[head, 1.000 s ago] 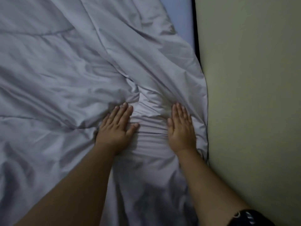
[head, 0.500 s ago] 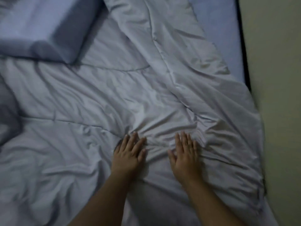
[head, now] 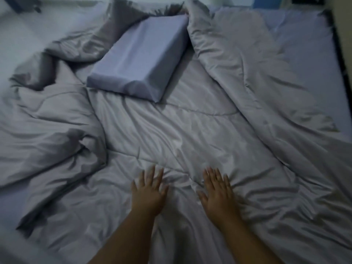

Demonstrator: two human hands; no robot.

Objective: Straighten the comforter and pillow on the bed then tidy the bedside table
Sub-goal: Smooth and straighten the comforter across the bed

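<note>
Both hands, left hand and right hand, are lying flat with fingers spread on the rumpled comforter covering the bed; the pillow is sitting askew on it, farther up.

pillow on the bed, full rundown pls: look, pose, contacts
The pillow is a pale lavender, block-shaped cushion with a smooth, fairly taut fabric cover and a contoured near end. It lies flat but skewed diagonally, on top of the rumpled grey comforter, whose raised fold meets its far right corner. Neither hand touches it.
</note>
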